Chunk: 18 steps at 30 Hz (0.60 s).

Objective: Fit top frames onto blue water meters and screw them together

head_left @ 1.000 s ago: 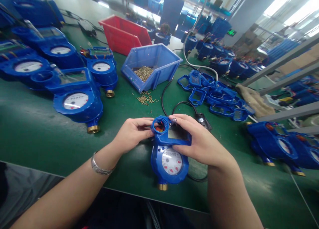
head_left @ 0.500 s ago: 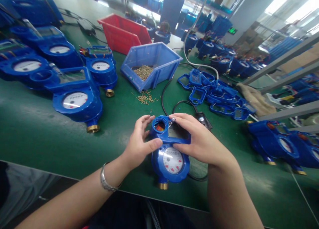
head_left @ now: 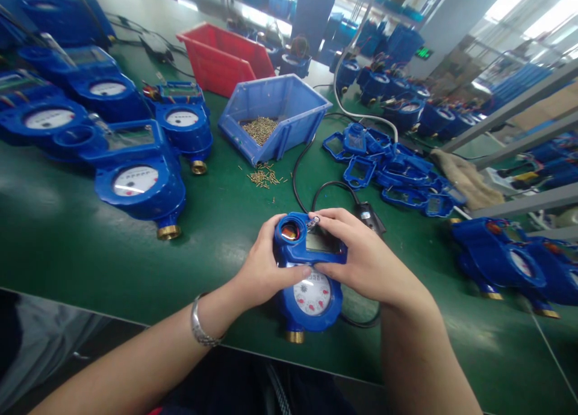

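A blue water meter [head_left: 313, 297] stands on the green table in front of me, its white dial facing up and its brass fitting towards me. My left hand [head_left: 262, 267] wraps round its left side, the thumb lying across the top edge of the dial. From the right, my right hand [head_left: 363, 252] grips the blue cover frame [head_left: 295, 256] around the dark display window [head_left: 323, 241]. Orange and red parts show inside the round opening [head_left: 289, 229] at the meter's upper left. The fingertips on the far side are partly hidden.
A light blue bin [head_left: 298, 111] holds brass screws, and loose screws [head_left: 264, 177] lie before it. A red bin [head_left: 221, 59] stands behind. Blue cover frames [head_left: 401, 168] are piled at the right. More meters [head_left: 139, 180] stand left and right. A black cable [head_left: 295, 174] runs behind my hands.
My left hand has closed in against the meter's left side, and its thumb has moved right onto the dial's top edge. My right hand keeps nearly the same grip.
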Available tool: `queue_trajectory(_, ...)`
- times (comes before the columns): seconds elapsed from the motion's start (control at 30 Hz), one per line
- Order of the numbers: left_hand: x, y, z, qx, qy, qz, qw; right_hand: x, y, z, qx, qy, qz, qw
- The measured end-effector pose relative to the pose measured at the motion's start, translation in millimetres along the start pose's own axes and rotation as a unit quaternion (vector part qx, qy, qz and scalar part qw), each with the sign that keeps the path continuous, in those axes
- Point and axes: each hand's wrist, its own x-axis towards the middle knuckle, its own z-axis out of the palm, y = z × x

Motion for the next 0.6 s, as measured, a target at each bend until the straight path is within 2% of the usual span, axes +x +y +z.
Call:
queue_trajectory(0.13, 2, 5, 0.8, -0.003, 0.002, -0.007, 1.000, -2, 0, 3, 0.003, 0.012, 0.004, 1.000)
queue_trajectory(0.23, 5, 12, 4.7, -0.001, 0.041, -0.032, 0.999, -4, 3, 5, 0.014, 0.021, -0.006, 1.000)
queue_trajectory(0.3, 8, 17, 8.3, -0.002, 0.067, -0.052, 0.996, -5, 9, 7, 0.053, 0.023, -0.023, 0.998)
queue_trajectory(0.37, 9, 20, 11.5, -0.014, 0.078, -0.064, 0.995, -5, 17, 12, 0.139, 0.038, -0.022, 0.989)
queue_trajectory(0.43, 10, 22, 13.5, -0.030, 0.076, -0.069, 0.994, -3, 25, 20, 0.265, 0.101, 0.052, 0.958)
queue_trajectory(0.5, 10, 23, 14.2, -0.039, 0.076, -0.068, 0.994, 2, 29, 29, 0.370, 0.171, 0.172, 0.897)
queue_trajectory(0.53, 10, 23, 14.1, -0.041, 0.076, -0.068, 0.994, 5, 29, 33, 0.408, 0.184, 0.221, 0.866)
queue_trajectory(0.6, 10, 24, 14.0, -0.040, 0.076, -0.069, 0.994, 10, 27, 39, 0.480, 0.153, 0.288, 0.815)
